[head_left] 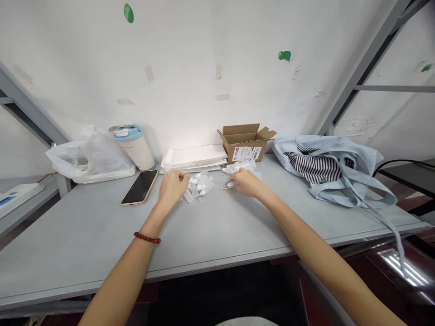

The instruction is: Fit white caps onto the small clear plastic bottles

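Observation:
My left hand [172, 185] has its fingers drawn together at the left side of a small heap of white plastic pieces with thin loops [203, 184]. Whatever those fingers hold, if anything, is hidden. Over a second group of similar clear and white pieces [242, 167], in front of the cardboard box, my right hand [249, 182] is closed with its fingertips pointing down. A white piece and a thin loop show at its fingertips, but I cannot tell what is gripped.
Behind the heaps are a stack of white paper envelopes or sheets [193, 157] and an open cardboard box [243, 142]. To the left stand a phone [140, 188], a blue-lidded cup [136, 147] and a plastic bag [90, 156]. A light-blue cloth bag [360, 156] lies on the right.

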`<state>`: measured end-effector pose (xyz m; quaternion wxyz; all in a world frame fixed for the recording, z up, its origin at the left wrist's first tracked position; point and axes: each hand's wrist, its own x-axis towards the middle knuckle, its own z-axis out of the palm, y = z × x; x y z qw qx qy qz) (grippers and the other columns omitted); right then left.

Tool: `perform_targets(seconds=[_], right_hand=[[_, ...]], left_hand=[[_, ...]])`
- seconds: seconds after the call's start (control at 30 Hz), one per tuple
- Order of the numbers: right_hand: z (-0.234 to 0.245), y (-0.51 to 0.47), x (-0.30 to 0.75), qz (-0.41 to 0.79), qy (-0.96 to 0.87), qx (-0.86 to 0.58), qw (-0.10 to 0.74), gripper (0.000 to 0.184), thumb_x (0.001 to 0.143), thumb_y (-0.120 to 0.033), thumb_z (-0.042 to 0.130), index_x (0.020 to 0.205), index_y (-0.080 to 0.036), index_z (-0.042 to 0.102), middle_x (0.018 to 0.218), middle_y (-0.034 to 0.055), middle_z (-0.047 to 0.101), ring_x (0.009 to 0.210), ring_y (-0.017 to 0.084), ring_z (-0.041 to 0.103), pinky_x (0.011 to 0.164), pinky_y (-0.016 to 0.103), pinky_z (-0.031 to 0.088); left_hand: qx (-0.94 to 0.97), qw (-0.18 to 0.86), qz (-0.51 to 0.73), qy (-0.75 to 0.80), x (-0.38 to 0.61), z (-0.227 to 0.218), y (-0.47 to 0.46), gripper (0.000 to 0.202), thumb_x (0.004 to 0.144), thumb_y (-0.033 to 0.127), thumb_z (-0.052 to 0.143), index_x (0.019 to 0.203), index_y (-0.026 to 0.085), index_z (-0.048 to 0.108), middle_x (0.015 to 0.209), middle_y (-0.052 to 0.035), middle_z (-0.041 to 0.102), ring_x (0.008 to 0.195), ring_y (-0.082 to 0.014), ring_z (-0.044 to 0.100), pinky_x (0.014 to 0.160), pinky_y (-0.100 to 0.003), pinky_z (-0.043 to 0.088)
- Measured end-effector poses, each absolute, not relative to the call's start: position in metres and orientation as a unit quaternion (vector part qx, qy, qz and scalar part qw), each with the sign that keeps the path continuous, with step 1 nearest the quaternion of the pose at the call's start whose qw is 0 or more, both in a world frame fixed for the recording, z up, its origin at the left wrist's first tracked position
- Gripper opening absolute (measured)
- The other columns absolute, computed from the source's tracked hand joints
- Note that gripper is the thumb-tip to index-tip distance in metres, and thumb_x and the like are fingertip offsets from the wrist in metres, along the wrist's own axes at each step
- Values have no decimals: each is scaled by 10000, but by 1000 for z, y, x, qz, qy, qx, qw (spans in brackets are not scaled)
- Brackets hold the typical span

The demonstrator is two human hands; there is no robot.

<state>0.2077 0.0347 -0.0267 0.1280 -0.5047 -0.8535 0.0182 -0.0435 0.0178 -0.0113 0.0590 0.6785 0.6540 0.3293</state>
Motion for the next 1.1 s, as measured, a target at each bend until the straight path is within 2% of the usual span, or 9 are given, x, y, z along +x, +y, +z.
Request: perform_targets(seconds=[0.17,0.47,0.57,0.7,0.87,1.1], right_hand=[[-26,35,205,29,-860,-492,130,215,710,-7,583,852,-157,642,850,114,639,905,256,544,677,296,376],[-19,31,200,72,-863,-436,245,153,767,-154,603,918,-137,627,932,99,629,915,233,518,786,323,399],[-17,27,196,80,-863,-409,286,133,781,-183,594,906,-143,613,892,81,620,876,214,523,773,315,404],[-16,23,192,75,-869,-381,306,108,781,-174,587,885,-149,604,860,72,598,846,200,525,752,307,409],[-18,22,190,69,-875,-355,324,115,773,-157,595,887,-156,598,872,76,587,845,199,529,743,307,422],[-19,22,189,70,-876,-351,324,95,802,-166,560,892,-156,589,853,68,568,781,179,540,698,292,430]], left_hand=[[697,82,345,623,-35,-10,14,246,753,341,447,629,186,591,648,-48,662,646,-193,584,598,-270,382],[739,181,336,555,-18,-14,6,253,773,339,457,728,161,631,706,-40,672,682,-179,602,645,-271,420],[744,235,339,525,-15,-16,5,279,772,362,490,840,143,650,760,-51,677,690,-172,600,646,-268,433],[728,313,357,495,-12,-14,3,420,782,471,499,998,133,624,788,-54,668,644,-156,579,590,-256,438],[701,326,363,520,-11,-6,0,406,810,497,437,752,145,629,675,-33,631,543,-125,526,499,-223,386],[716,336,348,503,-15,-8,3,329,810,425,467,735,147,624,603,-3,565,510,-103,463,474,-209,347]])
